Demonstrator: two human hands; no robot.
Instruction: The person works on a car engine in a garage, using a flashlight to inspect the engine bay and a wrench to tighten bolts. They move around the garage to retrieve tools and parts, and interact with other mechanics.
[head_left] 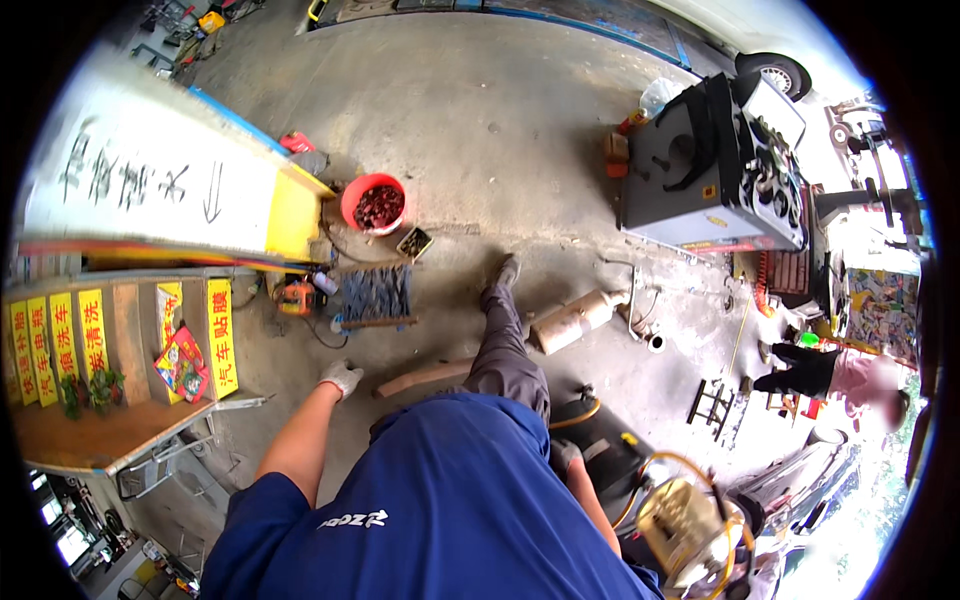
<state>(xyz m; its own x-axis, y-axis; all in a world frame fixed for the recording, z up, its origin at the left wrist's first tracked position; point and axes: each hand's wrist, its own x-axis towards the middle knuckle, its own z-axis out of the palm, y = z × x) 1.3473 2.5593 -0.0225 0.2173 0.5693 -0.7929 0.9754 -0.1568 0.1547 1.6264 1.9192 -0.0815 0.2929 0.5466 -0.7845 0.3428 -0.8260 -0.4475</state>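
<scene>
My left hand (343, 378), in a pale work glove, hangs at my left side over the concrete floor. Its fingers look loosely apart with nothing in them. A brown flat strip (425, 377) lies nearest it on the floor. At my other side is my right hand (566, 455), also gloved, close beside a dark tank (612, 465) with a brass-coloured motor unit (690, 530) and a yellow hose. My body hides most of its fingers, so I cannot see whether it touches the tank. Ahead of my right leg lies a tan muffler-like metal canister (572, 322) with pipes.
A red bucket (350, 208) of dark reddish pieces stands ahead left. Near it are a small tray (414, 242) and a slatted bench with dark blue strips (376, 294). A grey machine (665, 165) stands ahead right. Signboards line the left; another person (850, 378) is far right.
</scene>
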